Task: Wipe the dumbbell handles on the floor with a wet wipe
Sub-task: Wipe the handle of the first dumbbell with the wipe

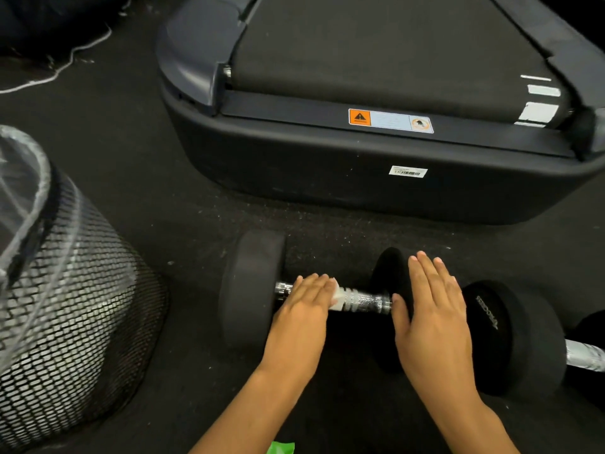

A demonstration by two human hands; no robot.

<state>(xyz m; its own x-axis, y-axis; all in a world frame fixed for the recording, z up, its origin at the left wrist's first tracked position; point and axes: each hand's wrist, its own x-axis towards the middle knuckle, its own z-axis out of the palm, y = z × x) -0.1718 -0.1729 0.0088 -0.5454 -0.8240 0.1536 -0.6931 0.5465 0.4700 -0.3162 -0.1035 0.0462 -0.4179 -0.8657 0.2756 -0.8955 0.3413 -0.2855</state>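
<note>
The left hand lies flat on the shiny metal handle of a dumbbell that rests on the dark floor. Its fingers are straight and close together, and they press a white wet wipe down on the handle. A bit of the wipe peeks out just past the fingertips. It is hard to tell how much of the wipe is tucked under the palm. The big black round weight at one end of the dumbbell stands just to the outer side of the left hand. The right hand is flat too, with straight fingers, and it rests on top of the other black weight of the same dumbbell. It holds nothing. Its thumb sits close to the end of the handle. The bare part of the handle shows between the two hands. Just past the outer side of the right hand lies a second dumbbell, with white letters on its black end and a silver handle going off toward the edge. In front of both hands, past the fingertips, sits the back end of a dark treadmill with an orange warning sticker and a small white label. Far off to the outer side of the left hand stands a black mesh bin with a clear plastic bag inside it. Near the left arm, at the bottom edge, a small green thing peeks in. I cannot tell what it is.
</note>
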